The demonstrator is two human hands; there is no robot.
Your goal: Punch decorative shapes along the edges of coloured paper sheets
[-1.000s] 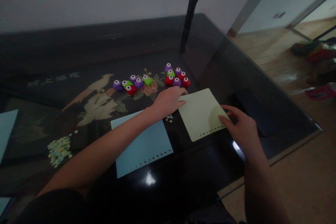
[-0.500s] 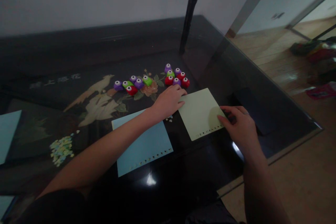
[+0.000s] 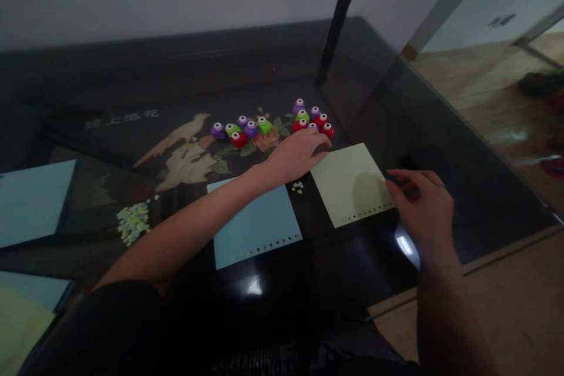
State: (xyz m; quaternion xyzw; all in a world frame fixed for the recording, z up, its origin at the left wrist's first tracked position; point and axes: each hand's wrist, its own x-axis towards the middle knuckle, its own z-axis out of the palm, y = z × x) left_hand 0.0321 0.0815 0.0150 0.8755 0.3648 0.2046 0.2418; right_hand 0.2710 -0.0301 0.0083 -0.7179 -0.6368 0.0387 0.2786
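A pale yellow sheet [image 3: 348, 179] with a row of punched holes along its near edge lies flat on the dark glass tabletop. My left hand [image 3: 299, 154] is at its far left corner, fingers curved and thumb apart, close below a cluster of paper punches [image 3: 301, 117] in red, green and purple with white buttons. At the sheet's right edge is my right hand [image 3: 423, 202], thumb and forefinger a little apart, with no grip on the paper. Partly under my left forearm lies a blue sheet [image 3: 264, 223], also punched along its near edge.
A second group of punches [image 3: 240, 129] stands farther left. Paper cut-outs form a pile [image 3: 133, 222], and a few bits [image 3: 298, 187] lie between the sheets. More blue paper [image 3: 30, 205] is at the left. A dark post [image 3: 339, 20] rises at the back.
The view has shifted, so the table's contents appear farther right. My right hand's fingers have come away from the yellow sheet's edge. My left hand stays near its far left corner.
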